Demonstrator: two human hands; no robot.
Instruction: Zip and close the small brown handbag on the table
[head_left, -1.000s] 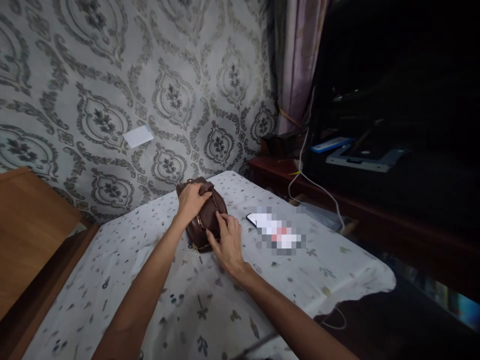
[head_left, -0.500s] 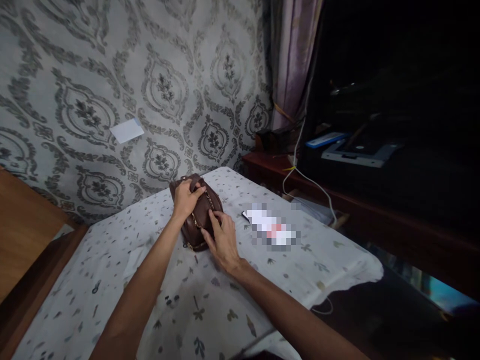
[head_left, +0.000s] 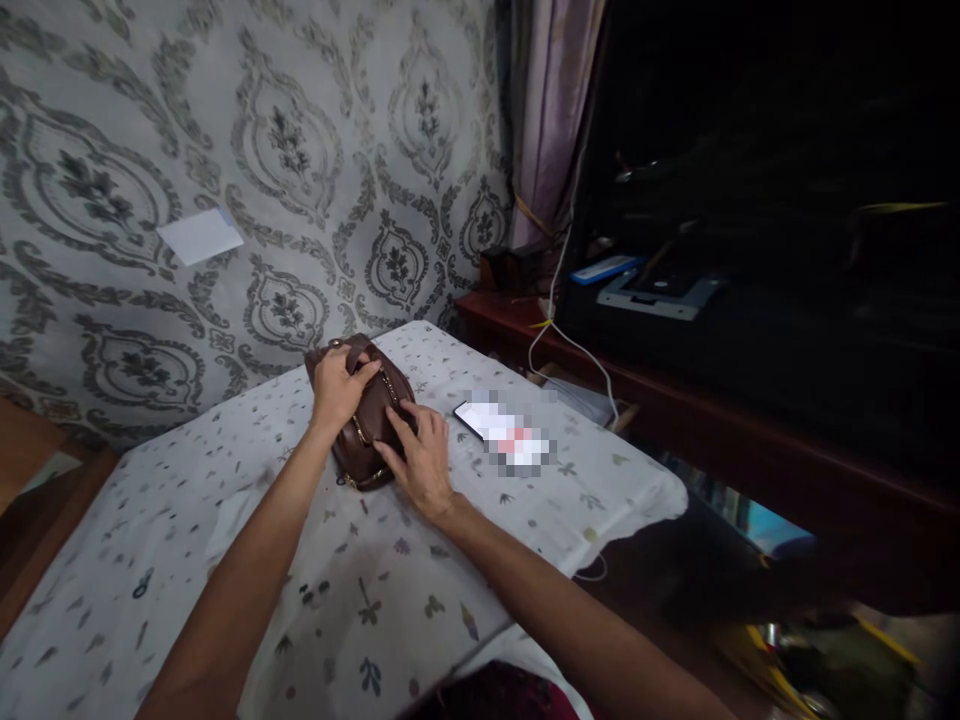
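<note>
A small brown leather handbag with gold zips lies on the patterned white cloth. My left hand grips its far left side by the strap, with the thumb stretched toward the front zip. On the right side of the bag rests my right hand, its thumb at the lower end of that zip and its index finger on the leather beside it. The front zip appears partly open, though the fingers hide some of it. To the right lies a phone with a lit screen, largely blurred out.
Patterned wallpaper rises behind the cloth-covered table, with a white card on it. A dark red shelf stands at the right, where a white cable hangs. Below right is a yellow-edged container.
The view has swung to the right, so everything sits further left. Both hands keep nearly the same hold on the bag; the right fingers shift only slightly.
</note>
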